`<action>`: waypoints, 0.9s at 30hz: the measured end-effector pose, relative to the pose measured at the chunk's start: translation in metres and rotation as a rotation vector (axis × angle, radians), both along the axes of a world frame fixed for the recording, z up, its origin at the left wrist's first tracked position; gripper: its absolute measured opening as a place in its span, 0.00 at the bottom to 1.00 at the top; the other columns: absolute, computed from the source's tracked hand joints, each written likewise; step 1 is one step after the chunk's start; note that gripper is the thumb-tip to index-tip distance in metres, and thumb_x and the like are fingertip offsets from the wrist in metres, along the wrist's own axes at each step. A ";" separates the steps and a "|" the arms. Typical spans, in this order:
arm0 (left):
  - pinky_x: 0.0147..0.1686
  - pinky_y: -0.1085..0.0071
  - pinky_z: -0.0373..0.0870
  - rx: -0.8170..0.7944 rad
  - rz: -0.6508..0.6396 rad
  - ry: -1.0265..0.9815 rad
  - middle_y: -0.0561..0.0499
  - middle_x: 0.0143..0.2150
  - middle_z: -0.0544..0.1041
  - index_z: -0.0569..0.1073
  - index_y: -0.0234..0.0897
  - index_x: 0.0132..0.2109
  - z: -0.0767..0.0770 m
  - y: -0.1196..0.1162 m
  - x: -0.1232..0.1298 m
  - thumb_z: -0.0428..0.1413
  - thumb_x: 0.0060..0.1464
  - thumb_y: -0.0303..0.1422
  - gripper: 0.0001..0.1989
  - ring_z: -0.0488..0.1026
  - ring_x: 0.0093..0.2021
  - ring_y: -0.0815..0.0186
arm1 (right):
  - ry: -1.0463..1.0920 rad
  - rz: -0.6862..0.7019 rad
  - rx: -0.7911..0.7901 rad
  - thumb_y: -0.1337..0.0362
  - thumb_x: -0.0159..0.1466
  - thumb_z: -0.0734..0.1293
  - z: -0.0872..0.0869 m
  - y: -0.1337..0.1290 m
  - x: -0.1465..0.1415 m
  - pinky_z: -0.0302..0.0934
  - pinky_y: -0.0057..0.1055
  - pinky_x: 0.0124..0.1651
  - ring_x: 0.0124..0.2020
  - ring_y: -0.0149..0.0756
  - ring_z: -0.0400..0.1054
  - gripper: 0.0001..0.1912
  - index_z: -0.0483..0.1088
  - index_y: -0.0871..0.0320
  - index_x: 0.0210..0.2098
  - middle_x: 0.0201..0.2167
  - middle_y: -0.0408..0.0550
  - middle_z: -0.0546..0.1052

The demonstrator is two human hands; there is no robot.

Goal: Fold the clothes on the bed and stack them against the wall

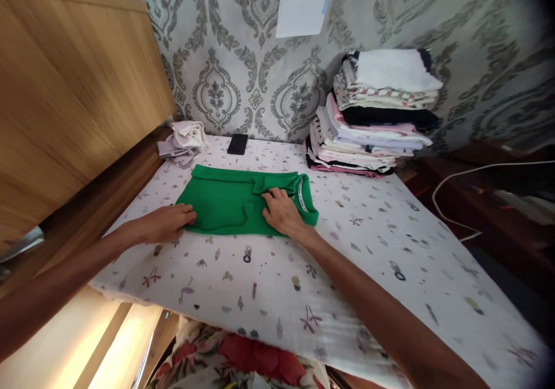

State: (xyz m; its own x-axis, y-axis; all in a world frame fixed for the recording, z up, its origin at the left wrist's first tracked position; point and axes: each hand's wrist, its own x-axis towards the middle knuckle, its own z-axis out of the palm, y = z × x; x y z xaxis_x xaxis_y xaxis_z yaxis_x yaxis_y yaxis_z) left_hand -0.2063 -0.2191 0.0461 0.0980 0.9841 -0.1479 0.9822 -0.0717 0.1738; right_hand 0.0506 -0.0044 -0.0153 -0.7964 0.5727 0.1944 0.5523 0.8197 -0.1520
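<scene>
A green shirt (219,201) lies on the patterned sheet with its sides turned inward, making a long strip. Its collar (308,201), with a white printed tape inside, points right. At the hem end, my left hand (176,221) has its fingers closed on the near left corner of the shirt. My right hand (281,208) rests on the fabric just left of the collar, fingers bent and apart, beside a folded-over sleeve (274,182). The cloth beneath both palms is hidden.
Against the wall at the back right stands a tall stack of folded clothes (373,129). A small pile of pale cloth (185,142) and a black phone (237,144) lie at the back left. A wooden panel (82,88) rises on the left; a white cable (446,186) hangs at right.
</scene>
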 end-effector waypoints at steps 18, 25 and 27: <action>0.27 0.74 0.59 0.178 0.474 -0.685 0.54 0.28 0.71 0.71 0.38 0.35 -0.034 0.032 -0.050 0.58 0.48 0.50 0.18 0.64 0.28 0.67 | 0.296 -0.154 -0.032 0.70 0.65 0.59 -0.009 0.009 0.008 0.61 0.37 0.41 0.44 0.45 0.68 0.08 0.67 0.56 0.40 0.40 0.53 0.75; 0.34 0.70 0.60 0.281 0.415 -0.204 0.52 0.33 0.76 0.72 0.42 0.40 -0.039 0.038 -0.043 0.53 0.58 0.46 0.13 0.69 0.33 0.62 | 0.272 -0.150 -0.015 0.71 0.66 0.58 -0.013 0.011 0.009 0.61 0.38 0.41 0.45 0.48 0.67 0.09 0.68 0.56 0.41 0.41 0.55 0.76; 0.34 0.69 0.60 0.276 0.440 -0.086 0.51 0.34 0.76 0.71 0.42 0.42 -0.039 0.039 -0.044 0.52 0.60 0.46 0.13 0.70 0.34 0.60 | 0.256 -0.145 -0.004 0.71 0.66 0.57 -0.014 0.012 0.009 0.62 0.39 0.42 0.46 0.48 0.67 0.11 0.69 0.57 0.42 0.42 0.56 0.76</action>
